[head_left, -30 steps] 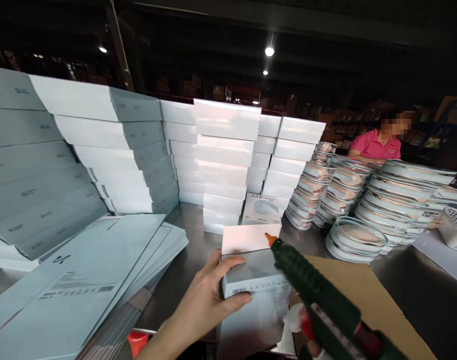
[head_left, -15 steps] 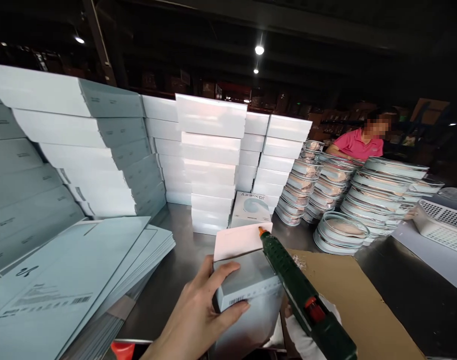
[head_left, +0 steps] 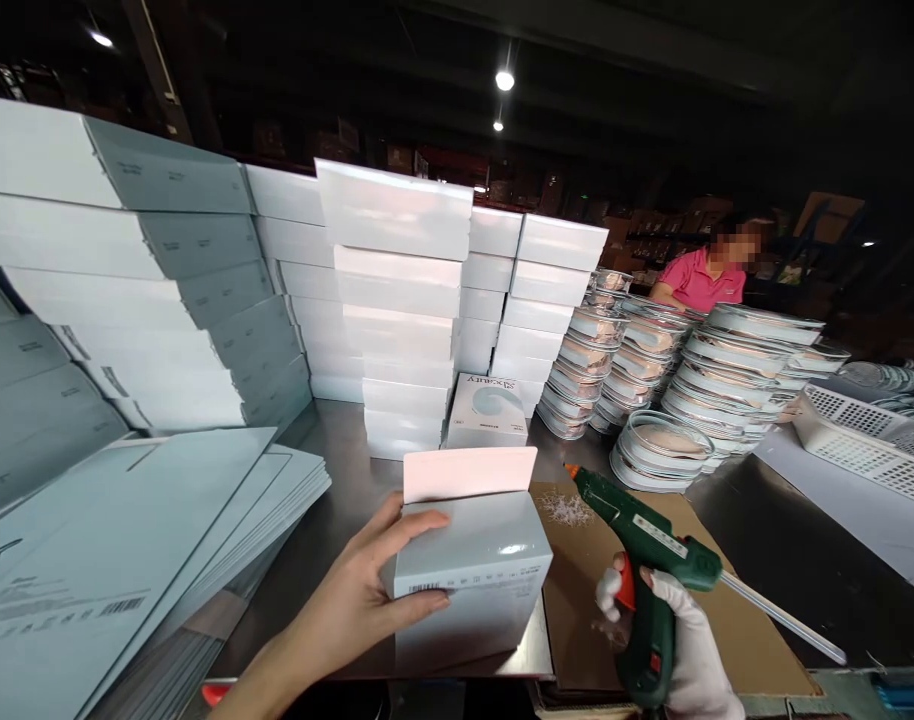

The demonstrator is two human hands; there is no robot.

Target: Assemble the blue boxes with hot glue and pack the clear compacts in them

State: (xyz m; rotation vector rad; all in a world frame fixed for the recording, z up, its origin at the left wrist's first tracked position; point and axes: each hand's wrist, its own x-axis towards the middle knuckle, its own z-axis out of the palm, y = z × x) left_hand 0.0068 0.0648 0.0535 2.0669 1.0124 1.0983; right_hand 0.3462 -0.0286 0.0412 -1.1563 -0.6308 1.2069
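My bare left hand (head_left: 374, 585) grips the left side of a pale grey-blue carton (head_left: 472, 570), thumb on its near edge and fingers over the top. A flap (head_left: 470, 474) with a pinkish-white inner face stands upright at the carton's far edge. To the right, my white-gloved right hand (head_left: 682, 640) is wrapped round the handle of a green glue gun (head_left: 644, 535) with a red trigger. Its orange nozzle points to the upper left, apart from the carton. A clear glue stick (head_left: 783, 615) sticks out of its back end. Just behind the flap lies a small printed box (head_left: 488, 412).
Stacked white boxes (head_left: 401, 275) rise at the back and left. Flat unfolded cartons (head_left: 164, 540) lie at the left. Stacks of round lidded containers (head_left: 742, 370) and a white basket (head_left: 862, 435) stand right. Glue strands lie on a cardboard sheet (head_left: 727, 620). A person in pink (head_left: 701, 280) is beyond.
The glue gun has moved right and down, away from the flap, and now shows its side. My left hand keeps hold of the carton. The view has shifted slightly.
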